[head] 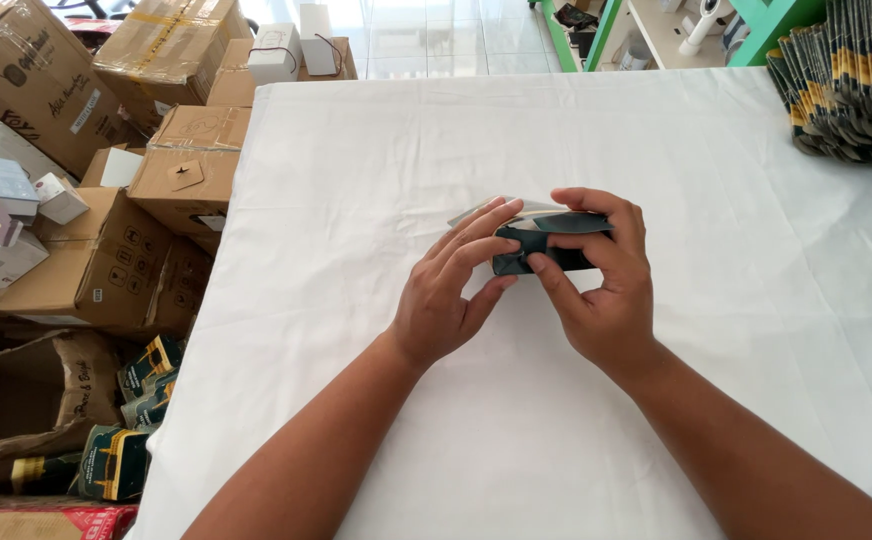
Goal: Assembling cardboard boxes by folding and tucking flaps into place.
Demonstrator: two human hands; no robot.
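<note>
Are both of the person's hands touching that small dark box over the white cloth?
Touching. The head view shows the left hand with fingertips laid on the dark box, and the right hand wrapped around its other end.

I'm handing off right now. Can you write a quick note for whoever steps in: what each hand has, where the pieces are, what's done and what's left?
Left hand: fingers pressed on the left end of the small dark green carton, thumb below it.
Right hand: wrapped around the carton's right end, fingers over its top flap.
The carton is held just above the white table cloth at mid table, partly folded, flaps not yet closed.
Stack of flat dark cartons: far right corner of the table, untouched.
Brown shipping boxes: on the floor to the left.
Done: no finished carton shows on the table. Left: close this one, then probably the stack.
</note>
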